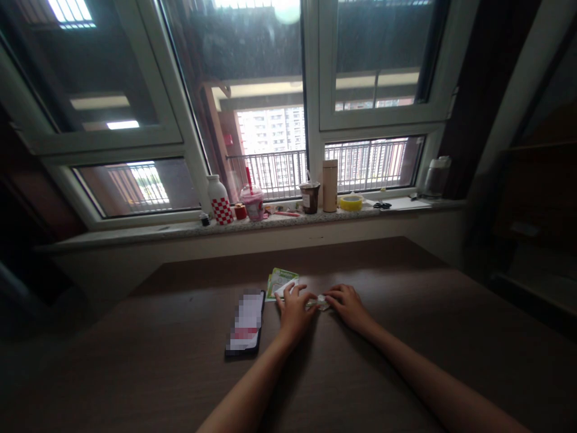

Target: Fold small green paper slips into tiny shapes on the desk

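Observation:
My left hand (294, 311) and my right hand (349, 305) rest close together on the brown table (383, 264). Between their fingertips is a small pale, crumpled piece (321, 302), perhaps paper or plastic; its kind is too small to tell. Both hands pinch it, the left at its left end and the right at its right end. The left hand's other fingers spread towards green-and-white packets (283, 278), which lie just behind it and are partly covered. To the left of that hand lies a phone (246, 322) with its screen lit and blurred.
Along the windowsill (279, 225) stand a red-checked white bottle (220, 201), a pink drink cup (252, 203) with a red straw, a dark cup (310, 198), a tan flask (330, 186), yellow tape (351, 203) and scissors (382, 205). Windows rise behind it.

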A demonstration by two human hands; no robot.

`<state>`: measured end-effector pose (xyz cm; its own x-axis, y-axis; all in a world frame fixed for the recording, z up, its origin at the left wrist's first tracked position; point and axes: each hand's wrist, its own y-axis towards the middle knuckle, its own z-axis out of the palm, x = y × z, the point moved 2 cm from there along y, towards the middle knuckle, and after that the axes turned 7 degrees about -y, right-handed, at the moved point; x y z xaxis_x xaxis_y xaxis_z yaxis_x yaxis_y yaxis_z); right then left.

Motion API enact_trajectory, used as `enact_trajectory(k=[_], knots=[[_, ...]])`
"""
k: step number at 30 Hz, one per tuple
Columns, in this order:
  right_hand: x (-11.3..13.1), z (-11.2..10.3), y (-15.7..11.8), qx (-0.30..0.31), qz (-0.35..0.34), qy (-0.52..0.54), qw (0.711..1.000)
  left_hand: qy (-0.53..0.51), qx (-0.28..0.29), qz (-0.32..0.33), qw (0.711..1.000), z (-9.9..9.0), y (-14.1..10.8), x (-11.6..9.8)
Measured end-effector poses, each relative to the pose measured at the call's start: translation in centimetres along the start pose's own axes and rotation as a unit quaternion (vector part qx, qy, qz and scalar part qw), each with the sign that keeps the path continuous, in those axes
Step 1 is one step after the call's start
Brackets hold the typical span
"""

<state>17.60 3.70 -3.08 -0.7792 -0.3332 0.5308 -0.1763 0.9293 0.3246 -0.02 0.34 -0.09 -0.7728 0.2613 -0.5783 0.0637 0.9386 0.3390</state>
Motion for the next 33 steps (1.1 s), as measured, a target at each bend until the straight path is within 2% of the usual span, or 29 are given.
enact_trajectory(k=[6, 17, 33], knots=[[0.0, -0.2, -0.1, -0.001, -0.01, 0.019, 1.0, -0.009, 0.001, 0.003, 1.0, -0.2, 0.0, -0.2], [0.5, -1.3, -0.2, -0.042, -0.023, 0.095, 0.994, -0.017, 0.005, -0.01, 1.0, -0.5, 0.1, -0.4], [1.3, -1.2, -0.5, -0.025, -0.08, 0.035, 0.996, 0.011, 0.038, -0.021, 0.999, -0.1, 0.2, -0.2]])
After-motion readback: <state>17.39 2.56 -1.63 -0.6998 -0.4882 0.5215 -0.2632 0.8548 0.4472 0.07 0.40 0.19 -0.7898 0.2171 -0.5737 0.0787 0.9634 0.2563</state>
